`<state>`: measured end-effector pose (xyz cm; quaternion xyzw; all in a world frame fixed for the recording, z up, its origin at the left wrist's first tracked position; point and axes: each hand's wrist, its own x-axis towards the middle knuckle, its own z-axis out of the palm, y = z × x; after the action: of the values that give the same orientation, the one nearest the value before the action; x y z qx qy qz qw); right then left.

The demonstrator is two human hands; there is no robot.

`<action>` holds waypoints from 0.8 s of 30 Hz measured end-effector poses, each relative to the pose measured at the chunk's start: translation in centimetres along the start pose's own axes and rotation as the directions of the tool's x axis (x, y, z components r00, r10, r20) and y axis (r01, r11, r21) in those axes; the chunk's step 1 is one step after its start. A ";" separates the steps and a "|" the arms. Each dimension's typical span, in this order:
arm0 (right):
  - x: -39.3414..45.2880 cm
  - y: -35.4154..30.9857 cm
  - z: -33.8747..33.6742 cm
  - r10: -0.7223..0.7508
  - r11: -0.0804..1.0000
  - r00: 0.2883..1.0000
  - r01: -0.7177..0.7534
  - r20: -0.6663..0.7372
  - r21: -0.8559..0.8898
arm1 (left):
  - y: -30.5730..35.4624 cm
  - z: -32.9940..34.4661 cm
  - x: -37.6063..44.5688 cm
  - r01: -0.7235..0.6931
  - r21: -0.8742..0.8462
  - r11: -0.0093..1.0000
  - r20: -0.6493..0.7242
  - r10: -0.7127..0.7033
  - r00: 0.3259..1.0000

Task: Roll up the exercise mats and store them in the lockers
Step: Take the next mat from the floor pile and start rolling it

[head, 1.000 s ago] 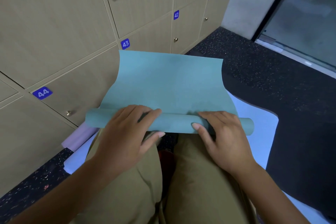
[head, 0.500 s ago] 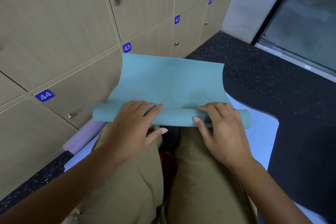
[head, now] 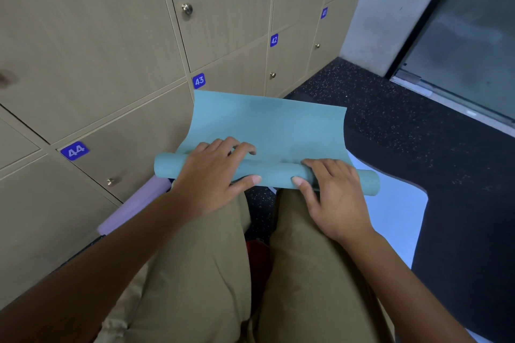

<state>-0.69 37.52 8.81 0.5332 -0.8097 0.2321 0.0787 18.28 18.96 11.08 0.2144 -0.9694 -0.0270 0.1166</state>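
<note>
The middle of the teal mat's roll [head: 267,174] is covered by the left hand [head: 211,175] and the right hand [head: 331,198], so the grip underneath cannot be judged. A lilac rolled mat [head: 136,203] is partly hidden behind the left forearm. The pale blue mat [head: 395,220] is masked by the knees [head: 306,273]. The lockers [head: 92,44] are cut off by the frame's top and left edges.

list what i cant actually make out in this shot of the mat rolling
All from the head view:
- Middle of the teal mat roll: covered by the left hand and right hand.
- Lilac rolled mat: its near end is hidden behind the left forearm.
- Light blue mat on the floor: mostly hidden under the legs.
- Inside the lockers: all doors in view are closed.
- Red thing between the knees: too little shows.
</note>
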 end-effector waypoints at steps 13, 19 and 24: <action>3.7 0.8 0.6 -0.010 0.981 0.994 0.031 0.106 -0.191 | -1.3 1.3 1.8 -0.072 0.083 0.994 -0.086 0.080 0.993; 4.3 1.5 0.9 -0.065 0.985 0.995 0.077 0.082 -0.153 | -1.4 0.4 2.6 -0.035 0.046 0.998 0.045 0.033 0.998; 5.2 1.8 0.2 -0.087 0.962 0.984 0.124 0.154 -0.244 | -1.6 -0.4 3.5 0.005 0.021 1.000 0.164 -0.009 0.986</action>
<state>-4.51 33.71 10.02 0.5764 -0.8066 0.0840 0.1005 15.93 16.03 12.05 0.2160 -0.9752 -0.0351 0.0343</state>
